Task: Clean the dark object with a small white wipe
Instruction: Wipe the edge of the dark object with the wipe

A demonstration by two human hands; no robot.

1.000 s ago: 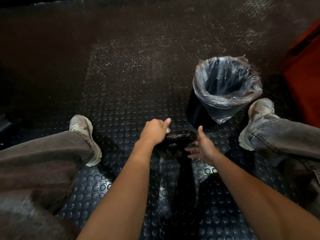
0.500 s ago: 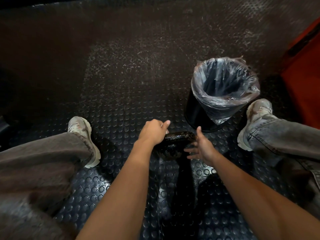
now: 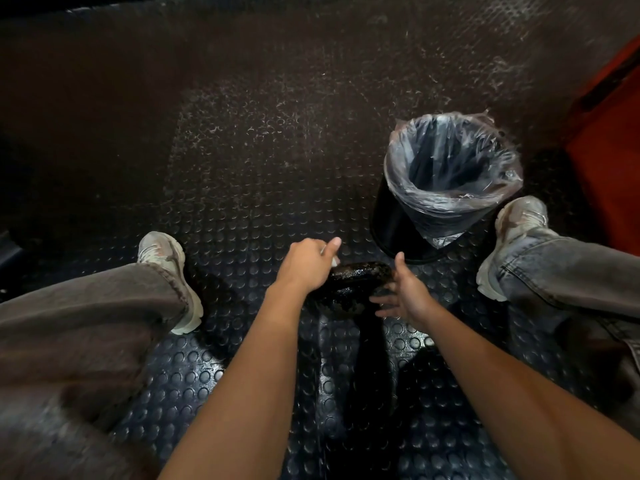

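Note:
A dark, glossy rounded object [image 3: 356,280] with a mottled surface sits between my hands above the studded floor. My left hand [image 3: 306,263] is curled at its left end, and a small white wipe [image 3: 334,262] peeks out from under the fingers against the object. My right hand [image 3: 403,294] holds the right end, thumb up and fingers spread along its side. The object's lower part is lost in shadow.
A black bin [image 3: 391,220] lined with a clear plastic bag [image 3: 450,168] stands just beyond the object to the right. My shoes [image 3: 162,251] [image 3: 519,216] and trouser legs flank the hands. An orange surface [image 3: 609,161] fills the right edge. Black studded rubber flooring [image 3: 242,202] lies all around.
Little differs: my right hand's fingers have spread slightly along the object's side, and my left hand stays curled on the wipe at the left end.

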